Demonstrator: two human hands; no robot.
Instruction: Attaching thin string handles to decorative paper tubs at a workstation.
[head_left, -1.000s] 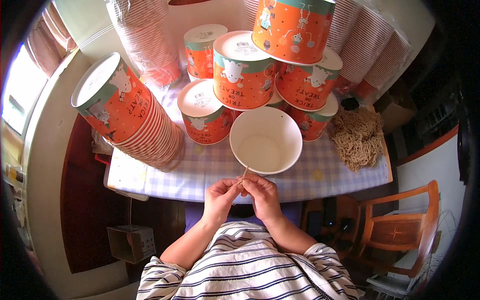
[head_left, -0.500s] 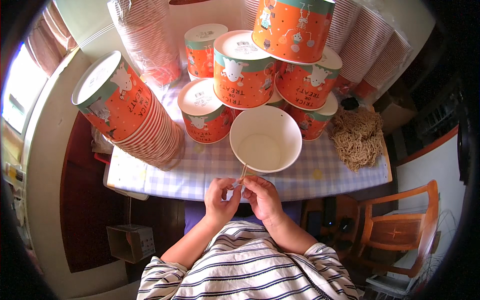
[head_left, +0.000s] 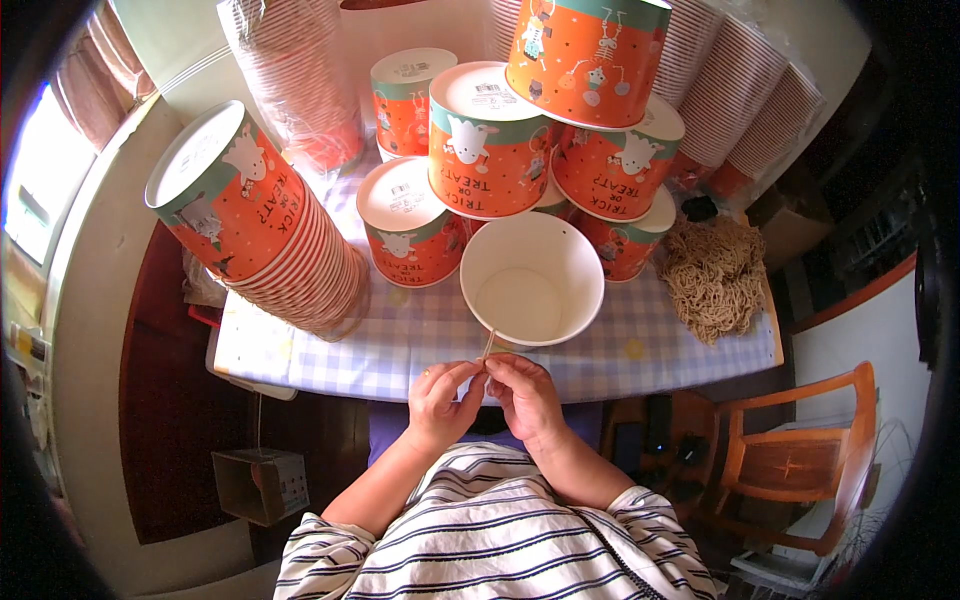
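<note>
An open white paper bucket [head_left: 582,272] stands upright at the near middle of the table, its inside facing me. From its near rim a thin beige cord [head_left: 490,343] runs down to my fingertips. My left hand [head_left: 437,400] is closed in a pinch on the cord. Close against it, my right hand [head_left: 526,396] also pinches the cord between thumb and forefinger. The fingertips of both hands meet just below the rim, so the exact shape of the cord there is hidden.
Orange upside-down paper buckets [head_left: 488,165] are piled behind the open one. A tall nested stack [head_left: 285,245] leans at the left. Tangled beige cords [head_left: 715,275] lie at the right edge of the checked tablecloth [head_left: 400,345]. Plastic-wrapped bucket stacks [head_left: 290,80] stand farther back.
My left fingers have drawn in closer to the right fingertips. The two cord strands below the rim now lie closer together. The bucket has stayed in place.
</note>
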